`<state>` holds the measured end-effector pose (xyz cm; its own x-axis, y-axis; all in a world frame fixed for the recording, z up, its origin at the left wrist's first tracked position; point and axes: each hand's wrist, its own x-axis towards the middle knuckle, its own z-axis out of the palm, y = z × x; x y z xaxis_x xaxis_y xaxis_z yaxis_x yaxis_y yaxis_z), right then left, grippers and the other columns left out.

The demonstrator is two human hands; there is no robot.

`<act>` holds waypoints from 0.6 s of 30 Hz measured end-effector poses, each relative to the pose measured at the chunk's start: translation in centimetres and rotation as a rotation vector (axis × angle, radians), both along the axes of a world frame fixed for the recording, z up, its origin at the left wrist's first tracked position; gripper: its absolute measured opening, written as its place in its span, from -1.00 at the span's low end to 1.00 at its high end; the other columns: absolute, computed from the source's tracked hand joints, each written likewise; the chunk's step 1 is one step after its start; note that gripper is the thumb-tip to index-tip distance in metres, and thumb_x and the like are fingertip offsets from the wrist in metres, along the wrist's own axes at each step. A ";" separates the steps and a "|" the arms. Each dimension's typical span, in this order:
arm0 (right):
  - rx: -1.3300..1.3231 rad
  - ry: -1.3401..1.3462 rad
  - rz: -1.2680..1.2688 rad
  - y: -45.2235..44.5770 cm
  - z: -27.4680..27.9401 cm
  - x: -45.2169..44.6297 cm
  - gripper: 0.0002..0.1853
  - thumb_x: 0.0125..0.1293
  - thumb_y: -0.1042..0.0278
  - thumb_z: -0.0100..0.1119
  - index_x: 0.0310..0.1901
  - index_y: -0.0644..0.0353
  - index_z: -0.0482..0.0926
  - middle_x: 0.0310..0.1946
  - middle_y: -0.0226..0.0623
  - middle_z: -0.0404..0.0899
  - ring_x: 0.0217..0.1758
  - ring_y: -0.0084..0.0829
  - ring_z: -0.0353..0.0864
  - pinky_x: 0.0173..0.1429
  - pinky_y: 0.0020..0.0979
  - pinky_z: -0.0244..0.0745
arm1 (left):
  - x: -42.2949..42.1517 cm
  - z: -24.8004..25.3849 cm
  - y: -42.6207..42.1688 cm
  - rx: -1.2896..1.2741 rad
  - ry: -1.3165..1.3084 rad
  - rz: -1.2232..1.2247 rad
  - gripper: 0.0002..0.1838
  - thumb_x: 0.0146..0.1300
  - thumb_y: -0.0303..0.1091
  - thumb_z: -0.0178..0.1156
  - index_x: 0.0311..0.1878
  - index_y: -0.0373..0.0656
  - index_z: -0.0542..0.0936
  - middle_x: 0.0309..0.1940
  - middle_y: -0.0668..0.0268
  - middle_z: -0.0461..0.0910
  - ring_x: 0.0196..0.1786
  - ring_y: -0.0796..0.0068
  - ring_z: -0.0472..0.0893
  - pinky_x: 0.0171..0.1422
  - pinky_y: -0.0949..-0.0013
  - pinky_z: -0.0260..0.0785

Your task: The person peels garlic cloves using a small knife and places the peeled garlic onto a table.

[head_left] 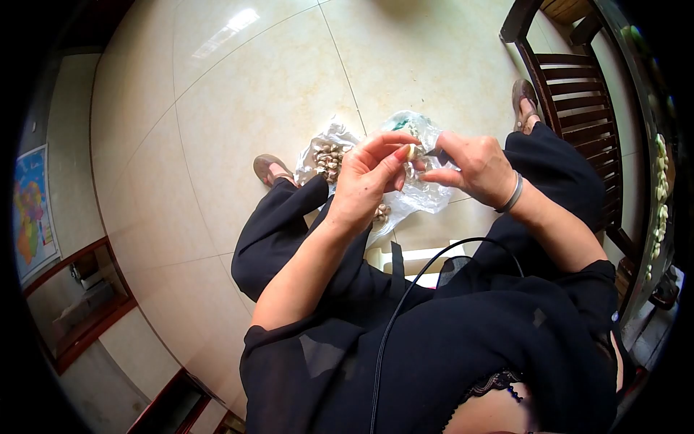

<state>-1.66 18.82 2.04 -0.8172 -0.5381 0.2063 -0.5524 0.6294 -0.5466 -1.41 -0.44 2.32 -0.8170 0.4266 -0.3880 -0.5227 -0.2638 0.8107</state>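
Note:
My left hand (pixel 369 170) is closed in a pinch on a small pale piece (pixel 412 152) that looks like a garlic clove. My right hand (pixel 473 168) is closed around a small knife (pixel 434 152), whose dark tip points at the clove; its handle is hidden by the fingers. Below my hands, brownish-white garlic cloves (pixel 329 160) lie on a crumpled white plastic bag (pixel 336 132). A clear plastic bag (pixel 431 197) lies under my right hand, with small pale bits at its far end. More cloves (pixel 382 213) show beneath my left wrist.
The bags rest on a tiled floor (pixel 253 101) between my two shoes (pixel 271 168). At the right stands a dark slatted wooden bench (pixel 578 94). A white stool (pixel 426 259) shows under me, and a black cord (pixel 394 311) crosses my lap. A map (pixel 32 210) hangs far left.

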 end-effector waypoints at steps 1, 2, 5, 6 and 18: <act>-0.012 -0.035 -0.028 0.1 0.1 -0.1 -0.61 0.07 0.00 0.18 -0.43 0.21 0.37 -0.64 -0.21 0.41 -0.58 -0.21 0.49 -0.52 -0.37 0.37 | 0.0 -0.1 -0.1 -0.015 0.023 -0.025 -0.77 0.26 -0.34 0.04 -0.06 -0.21 0.48 -0.43 0.44 0.48 -0.51 0.77 0.35 -0.48 0.73 0.12; 0.030 -0.053 -0.040 0.3 -0.1 -0.2 -0.57 0.06 -0.05 0.16 -0.40 0.22 0.37 -0.63 -0.20 0.42 -0.57 -0.20 0.50 -0.51 -0.38 0.37 | 0.0 -0.1 -0.1 -0.030 0.046 -0.050 -0.77 0.26 -0.35 0.04 -0.06 -0.22 0.49 -0.43 0.44 0.48 -0.51 0.78 0.34 -0.47 0.73 0.12; 0.020 0.000 -0.030 0.2 -0.1 -0.4 -0.58 0.07 -0.05 0.16 -0.40 0.22 0.37 -0.62 -0.20 0.41 -0.58 -0.20 0.49 -0.52 -0.37 0.36 | 0.2 -0.1 0.0 -0.040 0.082 -0.068 -0.77 0.26 -0.36 0.03 -0.06 -0.22 0.49 -0.44 0.46 0.46 -0.50 0.78 0.33 -0.45 0.73 0.14; 0.020 0.000 -0.031 0.2 -0.1 -0.4 -0.58 0.07 -0.05 0.16 -0.40 0.22 0.37 -0.62 -0.20 0.41 -0.58 -0.20 0.49 -0.52 -0.37 0.36 | 0.2 -0.1 0.0 -0.039 0.082 -0.069 -0.77 0.26 -0.36 0.03 -0.06 -0.22 0.49 -0.44 0.46 0.46 -0.50 0.78 0.33 -0.45 0.73 0.14; 0.032 0.034 0.008 0.0 -0.4 -0.2 -0.60 0.15 -0.03 0.06 -0.49 0.19 0.34 -0.66 -0.22 0.35 -0.64 -0.24 0.43 -0.56 -0.37 0.32 | 0.3 0.1 0.2 -0.100 0.108 -0.102 -0.78 0.26 -0.41 0.02 -0.07 -0.26 0.49 -0.46 0.42 0.50 -0.51 0.79 0.32 -0.45 0.72 0.14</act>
<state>-1.81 18.82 1.66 -0.8057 -0.5514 0.2164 -0.5754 0.6417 -0.5071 -1.12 -0.25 2.44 -0.8107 0.4732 -0.3447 -0.4510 -0.1294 0.8831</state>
